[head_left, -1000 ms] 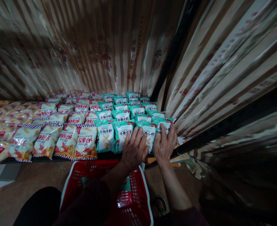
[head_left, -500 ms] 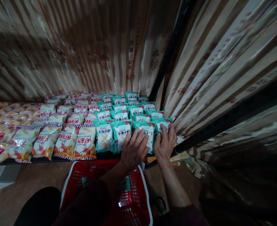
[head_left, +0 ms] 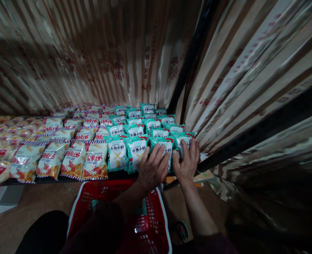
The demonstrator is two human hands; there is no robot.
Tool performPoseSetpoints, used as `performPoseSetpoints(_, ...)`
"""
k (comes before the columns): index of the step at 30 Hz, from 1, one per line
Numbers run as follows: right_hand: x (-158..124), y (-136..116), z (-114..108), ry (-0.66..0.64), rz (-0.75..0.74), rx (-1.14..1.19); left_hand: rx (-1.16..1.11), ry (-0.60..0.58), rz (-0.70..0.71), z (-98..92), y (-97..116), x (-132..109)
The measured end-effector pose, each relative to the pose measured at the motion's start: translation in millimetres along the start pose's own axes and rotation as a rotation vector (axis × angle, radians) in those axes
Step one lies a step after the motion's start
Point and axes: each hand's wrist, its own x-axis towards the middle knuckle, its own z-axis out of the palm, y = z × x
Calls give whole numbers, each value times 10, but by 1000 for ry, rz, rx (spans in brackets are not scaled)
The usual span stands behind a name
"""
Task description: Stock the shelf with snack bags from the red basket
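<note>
Rows of teal-and-white snack bags stand on a dark shelf. My left hand lies with fingers spread over the front of one teal snack bag in the front row, covering its lower part. To its right, my right hand rests against the rightmost front teal bag, fingers extended and thumb apart. Both bags stand upright and lean back on the row behind. Neither hand wraps around a bag.
White-and-orange snack bags and packaged round buns fill the shelf leftward. Below my forearms sits a red basket with teal packets inside. A dark metal post and pleated curtains border the back and right.
Both hands stay against the same two bags. My left hand has shifted very slightly, its fingers a little more spread; the bags have barely moved.
</note>
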Motion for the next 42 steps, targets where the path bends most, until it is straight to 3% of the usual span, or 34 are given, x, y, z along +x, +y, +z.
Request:
performPoseSetpoints(13, 29, 36, 34, 5, 32, 40, -118, -95, 130, 51, -36, 91)
performPoseSetpoints(23, -11, -12, 3, 2, -24, 5, -86, -99, 139, 65, -20, 80)
performPoseSetpoints(31, 1, -100, -39, 18, -104, -25, -68, -17, 141, 65, -30, 52)
performPoseSetpoints(42, -35, -96, -18, 34, -107, 13, -80, -74, 112, 27, -11, 30)
